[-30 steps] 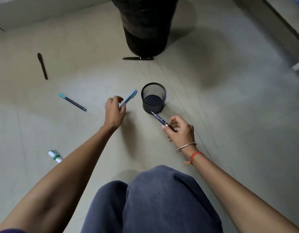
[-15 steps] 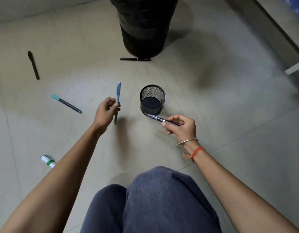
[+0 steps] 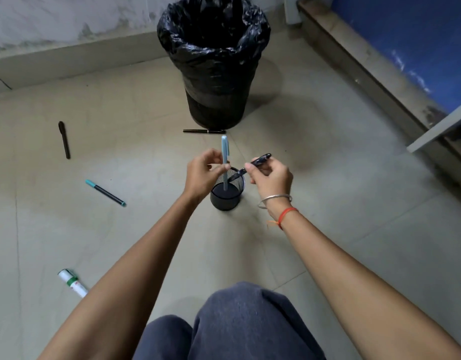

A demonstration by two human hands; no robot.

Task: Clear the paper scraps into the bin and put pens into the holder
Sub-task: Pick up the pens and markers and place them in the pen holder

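Note:
A black mesh pen holder (image 3: 226, 201) stands on the floor just in front of me. My left hand (image 3: 202, 175) pinches a light blue pen (image 3: 225, 154) upright, its lower end inside the holder. My right hand (image 3: 271, 175) grips a dark blue pen (image 3: 258, 161) tilted, tip down at the holder's rim. Behind them stands a bin (image 3: 213, 61) lined with a black bag. On the floor lie a black pen (image 3: 204, 131) at the bin's foot, a black pen (image 3: 64, 139) far left, and a teal-capped pen (image 3: 105, 192).
A white and green marker (image 3: 73, 282) lies on the floor by my left forearm. My knees in grey trousers (image 3: 239, 323) fill the bottom. A wall skirting runs along the back, and a raised ledge with a blue surface (image 3: 405, 42) is at the right.
Both hands moved in over the holder. The light blue pen turned upright and went into it; the dark pen's tip swung down to the rim. My view tilted up, showing the whole bin.

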